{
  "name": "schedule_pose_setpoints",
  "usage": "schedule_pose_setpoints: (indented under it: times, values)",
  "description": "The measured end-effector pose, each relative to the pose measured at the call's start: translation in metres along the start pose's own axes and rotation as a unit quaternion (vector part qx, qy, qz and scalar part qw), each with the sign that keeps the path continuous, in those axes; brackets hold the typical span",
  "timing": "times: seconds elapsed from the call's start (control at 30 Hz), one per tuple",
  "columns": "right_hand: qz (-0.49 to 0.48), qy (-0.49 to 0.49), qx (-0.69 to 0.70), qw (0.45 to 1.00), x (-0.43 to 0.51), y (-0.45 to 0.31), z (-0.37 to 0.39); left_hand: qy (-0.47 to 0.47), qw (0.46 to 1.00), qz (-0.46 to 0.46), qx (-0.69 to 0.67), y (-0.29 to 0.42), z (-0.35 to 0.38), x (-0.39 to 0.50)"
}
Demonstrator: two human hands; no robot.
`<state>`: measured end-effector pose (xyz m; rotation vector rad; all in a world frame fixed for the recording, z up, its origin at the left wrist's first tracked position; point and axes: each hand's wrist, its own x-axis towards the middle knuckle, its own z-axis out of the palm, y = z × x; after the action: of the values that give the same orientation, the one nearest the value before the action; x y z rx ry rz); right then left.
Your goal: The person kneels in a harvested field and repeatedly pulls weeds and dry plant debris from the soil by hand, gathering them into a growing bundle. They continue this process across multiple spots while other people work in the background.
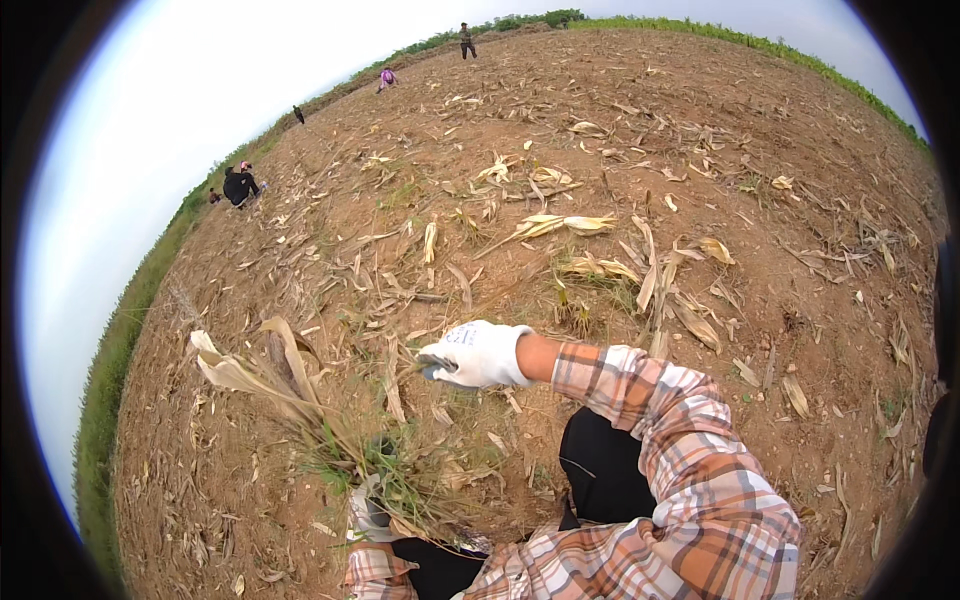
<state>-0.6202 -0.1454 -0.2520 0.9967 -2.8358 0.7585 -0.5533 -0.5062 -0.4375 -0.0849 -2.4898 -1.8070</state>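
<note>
My left hand [367, 510], in a white work glove with a grey palm, grips a bundle of green grass [409, 480] and dry corn leaves [277, 375]. The pale leaves fan out to the upper left, and the grass covers part of the fingers. Farther forward, my right hand [476, 356] wears a matching glove and is held above the soil with its fingers curled. Thin grass wisps show by its fingertips; blur hides whether they are in its grasp. Ahead of it, a grassy stubble tuft [574, 311] grows from the ground.
Dry corn husks [566, 223] and leaf scraps litter the brown soil [757, 465]. My dark-trousered knee [604, 465] is bent below my right arm. A crouching person [240, 186] is at the far left; another person [466, 41] stands in the distance. Green plants [697, 30] border the field.
</note>
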Motion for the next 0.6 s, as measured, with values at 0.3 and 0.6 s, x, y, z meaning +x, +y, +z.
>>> schedule_pose_setpoints:
  times: [0.3,0.6]
  values:
    - [0.012,-0.158,-0.029,0.987,0.018,-0.006,0.133,-0.157,0.98,-0.115,0.05,0.036,0.043,-0.001]
    - [-0.039,-0.136,-0.105,0.984,0.019,-0.014,0.154,-0.134,0.881,-0.224,-0.394,0.014,0.064,0.024]
